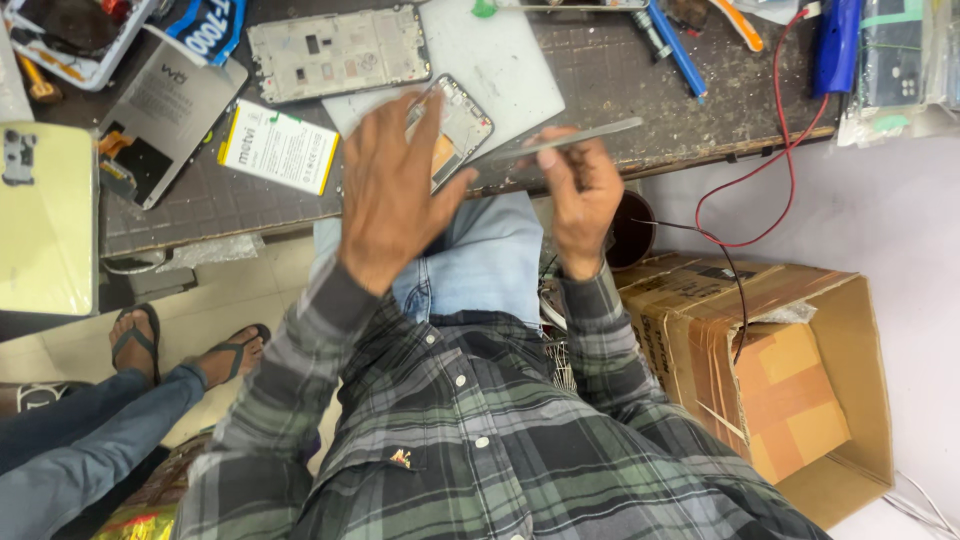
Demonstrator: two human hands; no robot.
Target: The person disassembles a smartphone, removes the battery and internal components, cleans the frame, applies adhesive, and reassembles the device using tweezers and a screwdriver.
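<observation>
Bench edge crowded: opened phone point(455, 125), battery point(280, 147), frame point(338, 52); bare mat point(215, 205) front-left, probably passable.

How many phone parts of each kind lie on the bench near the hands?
Opened phone bodies: 2, and
Battery, white label: 1
Screen panel, grey back: 1
Total: 4

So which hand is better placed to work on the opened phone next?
Probably the right hand: it already grips the thin metal tool, whose tip points toward the opened phone at the bench edge. The left hand is empty, fingers spread, hovering over the phone, so better suited to steadying it.
</observation>
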